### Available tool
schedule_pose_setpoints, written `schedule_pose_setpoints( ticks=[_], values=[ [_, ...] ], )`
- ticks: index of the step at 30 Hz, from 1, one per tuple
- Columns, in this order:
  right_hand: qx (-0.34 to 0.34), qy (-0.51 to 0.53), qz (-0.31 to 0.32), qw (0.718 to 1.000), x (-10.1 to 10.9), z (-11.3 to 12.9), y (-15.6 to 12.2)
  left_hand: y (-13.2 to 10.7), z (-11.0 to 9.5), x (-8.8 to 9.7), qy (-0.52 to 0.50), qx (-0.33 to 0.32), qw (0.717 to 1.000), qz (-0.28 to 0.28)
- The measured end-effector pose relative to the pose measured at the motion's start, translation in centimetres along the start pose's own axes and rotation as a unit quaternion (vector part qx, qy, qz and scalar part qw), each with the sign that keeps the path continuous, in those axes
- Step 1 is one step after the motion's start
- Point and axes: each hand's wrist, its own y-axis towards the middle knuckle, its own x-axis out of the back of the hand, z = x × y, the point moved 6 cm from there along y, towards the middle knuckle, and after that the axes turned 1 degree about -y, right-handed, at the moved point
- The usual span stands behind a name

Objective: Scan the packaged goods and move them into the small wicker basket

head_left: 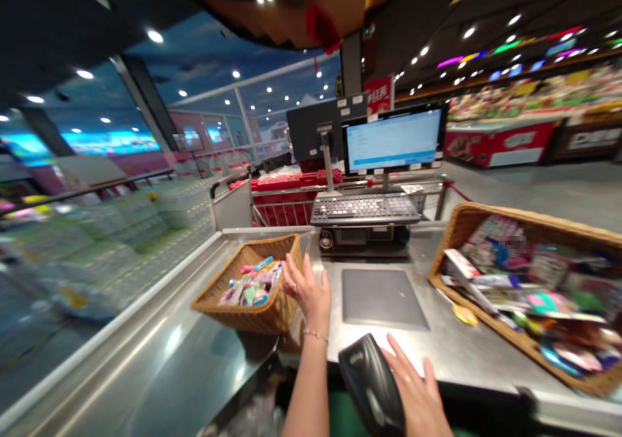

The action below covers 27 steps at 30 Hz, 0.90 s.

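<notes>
My left hand (pixel 307 289) is open, fingers spread and pointing up, with a thin bracelet at the wrist. It is at the right rim of a small wicker basket (pixel 279 310), which holds several small colourful packets (pixel 250 288). Whether the fingers touch the rim I cannot tell. At the front edge of the counter is a black handheld barcode scanner (pixel 372 385), its lower end cut off by the frame. My right hand (pixel 415 391) is just right of the scanner and partly behind it, with the visible fingers stretched out and apart. The scanner hides part of that hand.
A metal counter (pixel 311 262) carries a grey mat (pixel 381 297), a keyboard (pixel 364 209) and a lit monitor (pixel 394 140). On the right, a larger wicker basket (pixel 519 211) is full of mixed packaged goods. Red shopping trolleys (pixel 286 197) stand behind the counter.
</notes>
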Motion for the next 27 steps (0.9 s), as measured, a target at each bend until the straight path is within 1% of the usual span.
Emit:
schedule_pose_setpoints(
  ticks=[5,12,18,27],
  values=[
    [-0.003,0.019,-0.009,1.0,0.3,-0.3,-0.1,-0.3,-0.9,-0.2,-0.006,-0.004,1.0,0.014],
    [-0.02,0.033,-0.009,0.999,0.6,-1.1,-0.3,-0.7,-2.2,-0.6,0.015,-0.005,0.999,0.031],
    [-0.011,0.033,-0.018,0.999,1.8,-1.4,-0.2,-1.3,-3.5,-1.2,0.015,-0.015,0.999,0.045],
    [-0.046,0.056,0.028,0.997,3.3,-2.4,-0.1,-2.5,-5.6,-2.4,0.003,-0.028,0.997,0.076]
  ],
)
